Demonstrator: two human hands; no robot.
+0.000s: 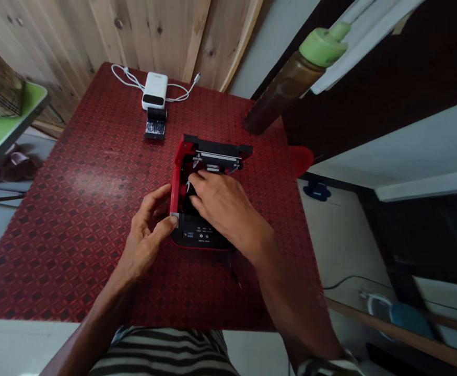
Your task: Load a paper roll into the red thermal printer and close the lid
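A red-and-black printer [202, 236] stands on the table with its lid [218, 146] raised, showing a metal bar and rollers inside. My left hand [148, 232] steadies its left side, thumb pressed on the front corner and fingers along the red wall. Inside the open bay is my right hand [224, 203], its fingers bent down and closed. Beside those fingertips shows a dark round part with a pale curved edge [188, 187]. What the right fingers grip is mostly hidden by the hand.
A white power bank [155, 89] with white cables [181, 96] lies at the back of the red patterned table [95, 209]. Near it is a small black roll with a shiny strip [155, 128]. A tall brown bottle with a green cap [286, 83] stands at the back right.
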